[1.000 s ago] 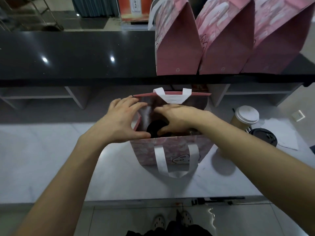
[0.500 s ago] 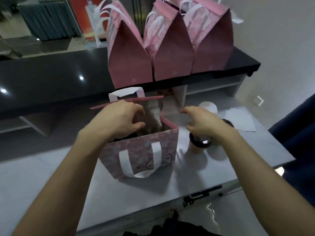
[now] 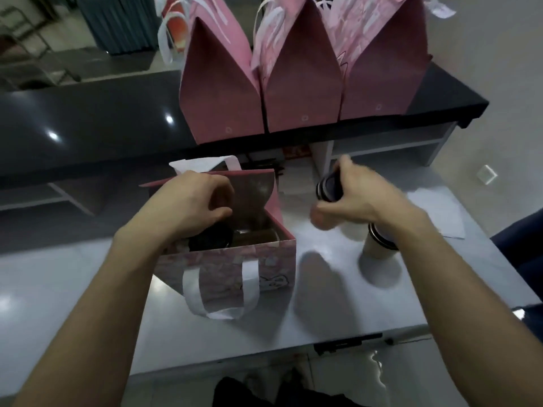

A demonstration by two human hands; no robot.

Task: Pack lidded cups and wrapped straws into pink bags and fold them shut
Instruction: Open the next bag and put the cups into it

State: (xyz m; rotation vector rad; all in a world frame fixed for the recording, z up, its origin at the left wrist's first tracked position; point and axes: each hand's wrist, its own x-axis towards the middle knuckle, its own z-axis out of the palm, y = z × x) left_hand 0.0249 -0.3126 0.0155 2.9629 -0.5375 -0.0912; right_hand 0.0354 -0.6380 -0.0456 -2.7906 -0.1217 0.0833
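Right hand (image 3: pixel 349 198) now lifted off the worktop (image 3: pixel 338 312), fingers curled round a black-lidded cup (image 3: pixel 330 188); half a second ago merely reaching. Left hand (image 3: pixel 191 201) still gripping the open pink bag (image 3: pixel 235 265) rim, another cup (image 3: pixel 210 239) inside.

"Drinks shop, you reckon?"

"Looks it — a long black service counter (image 3: pixel 88 118) with three folded pink takeaway bags (image 3: pixel 302 83) lined up on it, lidded paper cups (image 3: pixel 379 245) on the grey worktop (image 3: pixel 338 312) below."
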